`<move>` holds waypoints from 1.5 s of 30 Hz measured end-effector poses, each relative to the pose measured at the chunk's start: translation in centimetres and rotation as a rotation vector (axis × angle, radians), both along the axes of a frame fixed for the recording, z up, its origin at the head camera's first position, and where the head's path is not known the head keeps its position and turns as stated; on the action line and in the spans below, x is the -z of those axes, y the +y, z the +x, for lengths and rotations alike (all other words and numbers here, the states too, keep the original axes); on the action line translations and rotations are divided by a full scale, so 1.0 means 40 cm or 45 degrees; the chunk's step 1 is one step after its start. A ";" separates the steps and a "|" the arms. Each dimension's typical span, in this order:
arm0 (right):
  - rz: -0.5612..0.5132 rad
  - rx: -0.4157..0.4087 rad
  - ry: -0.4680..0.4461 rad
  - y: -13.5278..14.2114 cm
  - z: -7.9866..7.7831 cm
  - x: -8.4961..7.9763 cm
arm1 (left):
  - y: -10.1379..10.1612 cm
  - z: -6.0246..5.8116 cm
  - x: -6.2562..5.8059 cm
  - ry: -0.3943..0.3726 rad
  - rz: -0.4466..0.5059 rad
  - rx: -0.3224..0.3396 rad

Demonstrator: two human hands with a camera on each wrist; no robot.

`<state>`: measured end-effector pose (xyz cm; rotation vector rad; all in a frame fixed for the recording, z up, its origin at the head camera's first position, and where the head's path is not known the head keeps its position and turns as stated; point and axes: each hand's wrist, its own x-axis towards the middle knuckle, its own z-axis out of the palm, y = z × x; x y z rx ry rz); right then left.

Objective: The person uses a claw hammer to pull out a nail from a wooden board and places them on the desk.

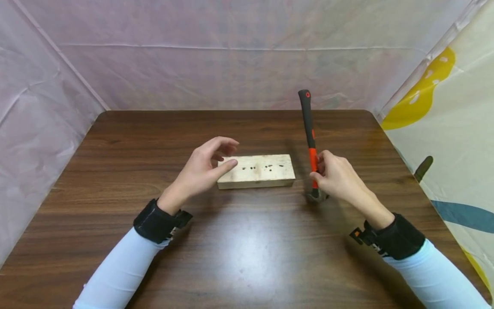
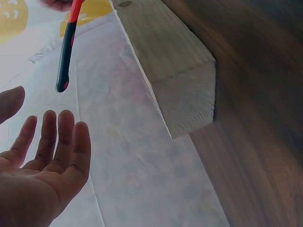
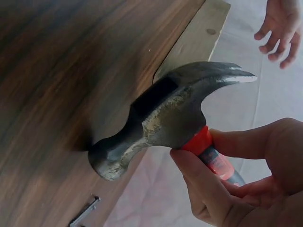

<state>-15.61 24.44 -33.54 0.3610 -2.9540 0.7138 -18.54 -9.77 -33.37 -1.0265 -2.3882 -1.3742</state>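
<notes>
My right hand [image 1: 336, 176] pinches a claw hammer [image 1: 312, 159] by the red part of its handle, close under the steel head [image 3: 165, 111]. The black grip points up and toward the back of the table. In the right wrist view, thumb and fingers press on the red neck. A pale wooden block [image 1: 256, 171] lies left of the hammer, with several dark holes in its top. Over the block's left end hovers my left hand [image 1: 204, 165], fingers loosely bent and holding nothing. The left wrist view shows its spread fingers beside the block's end face [image 2: 187, 101].
Beyond the hammer head, nails [image 3: 85, 211] lie on the table in the right wrist view. The brown wood-grain table [image 1: 115, 171] ends at a pale cloth wall [image 1: 231, 77] behind. A patterned cloth [image 1: 455, 141] hangs along the right side.
</notes>
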 end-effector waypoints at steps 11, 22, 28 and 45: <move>0.121 0.031 -0.197 0.018 -0.019 -0.005 | -0.032 -0.009 0.006 -0.005 -0.114 -0.059; 0.242 0.057 -0.287 0.016 -0.045 0.015 | -0.049 -0.013 0.023 -0.048 -0.144 -0.078; 0.284 0.058 -0.316 0.013 -0.061 0.020 | -0.058 -0.019 0.033 -0.034 -0.144 -0.093; 0.376 -0.004 -0.442 0.008 -0.097 0.036 | -0.104 -0.032 0.048 -0.091 -0.320 -0.205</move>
